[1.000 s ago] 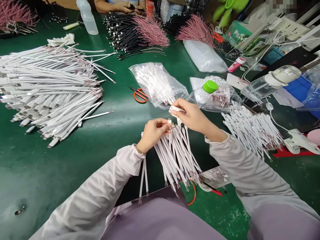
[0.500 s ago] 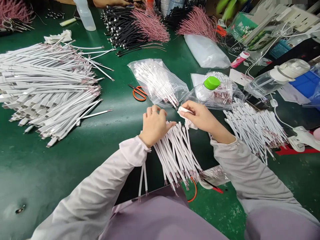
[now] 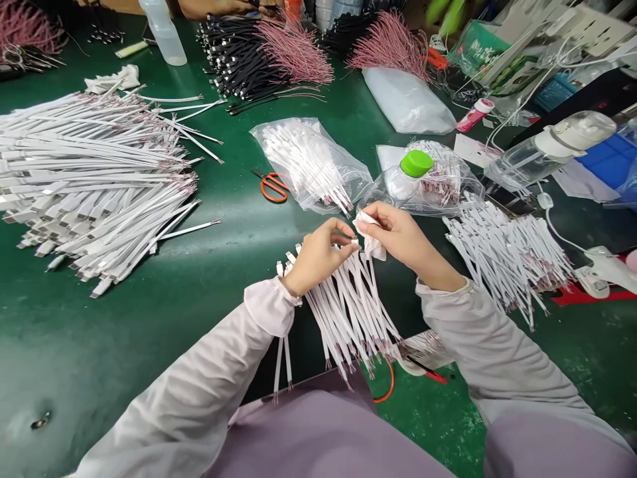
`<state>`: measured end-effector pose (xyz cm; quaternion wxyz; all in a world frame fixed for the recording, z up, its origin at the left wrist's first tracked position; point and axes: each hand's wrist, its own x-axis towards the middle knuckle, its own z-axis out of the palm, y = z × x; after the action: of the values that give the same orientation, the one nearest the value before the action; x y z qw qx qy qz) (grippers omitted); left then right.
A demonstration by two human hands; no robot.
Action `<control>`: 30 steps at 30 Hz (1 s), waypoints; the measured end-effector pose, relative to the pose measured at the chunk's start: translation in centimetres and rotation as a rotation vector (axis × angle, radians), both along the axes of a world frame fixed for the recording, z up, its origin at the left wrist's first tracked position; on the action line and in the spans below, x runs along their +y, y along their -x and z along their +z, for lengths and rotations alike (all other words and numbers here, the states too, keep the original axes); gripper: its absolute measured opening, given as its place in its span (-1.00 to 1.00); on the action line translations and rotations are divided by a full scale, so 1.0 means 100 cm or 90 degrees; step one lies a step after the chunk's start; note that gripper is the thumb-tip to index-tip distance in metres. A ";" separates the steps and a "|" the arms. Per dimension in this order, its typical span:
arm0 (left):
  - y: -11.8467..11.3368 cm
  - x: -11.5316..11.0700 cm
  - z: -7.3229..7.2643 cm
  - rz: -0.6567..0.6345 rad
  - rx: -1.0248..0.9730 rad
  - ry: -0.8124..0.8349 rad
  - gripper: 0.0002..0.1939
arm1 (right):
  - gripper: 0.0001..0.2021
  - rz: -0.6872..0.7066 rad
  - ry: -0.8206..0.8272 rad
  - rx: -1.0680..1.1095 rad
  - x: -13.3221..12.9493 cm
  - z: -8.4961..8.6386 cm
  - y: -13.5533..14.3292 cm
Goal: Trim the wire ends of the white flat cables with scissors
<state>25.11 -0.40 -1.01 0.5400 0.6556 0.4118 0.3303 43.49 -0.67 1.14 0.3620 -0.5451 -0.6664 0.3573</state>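
My left hand (image 3: 321, 253) pinches the connector end of a white flat cable between thumb and fingertips. Beneath it, a spread of white flat cables (image 3: 348, 305) lies on the table, bare wire ends pointing toward my body. My right hand (image 3: 401, 234) is closed on a crumpled white cloth (image 3: 374, 247), close beside the left fingertips. Just beyond both hands rests a clear plastic bag of white cables (image 3: 303, 159). Nearby on its left are scissors (image 3: 273, 188) with orange handles.
A large pile of white cables (image 3: 99, 179) covers the left side. Black cables (image 3: 239, 56) with pink wires lie at the back. A bottle with a green cap (image 3: 417, 163), another cable heap (image 3: 507, 252) and a clear drinking bottle (image 3: 542, 153) stand or lie rightward.
My left hand has turned and shifted right, and its fingers now pinch a cable's connector by the cloth. My right hand stays almost in place, still holding the cloth.
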 end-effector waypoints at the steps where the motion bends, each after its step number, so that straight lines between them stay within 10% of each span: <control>1: 0.000 0.001 0.000 -0.020 -0.073 0.069 -0.75 | -0.82 -0.004 0.007 0.033 -0.001 0.002 0.001; 10: 0.002 -0.002 0.003 -0.053 -0.295 0.353 -0.73 | -0.80 0.056 0.042 0.035 -0.004 0.026 0.005; 20: -0.011 -0.017 -0.001 -0.024 -0.293 0.277 -0.78 | -0.85 0.142 -0.145 -0.395 -0.004 0.037 0.016; 30: -0.010 -0.015 -0.009 -0.023 -0.320 0.314 -0.83 | -0.81 0.139 -0.045 -0.294 -0.002 0.039 0.003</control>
<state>26.15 -1.94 -1.90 0.7722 0.4106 0.3221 0.3623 43.22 -0.86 5.04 0.1783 -0.5242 -0.7984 0.2365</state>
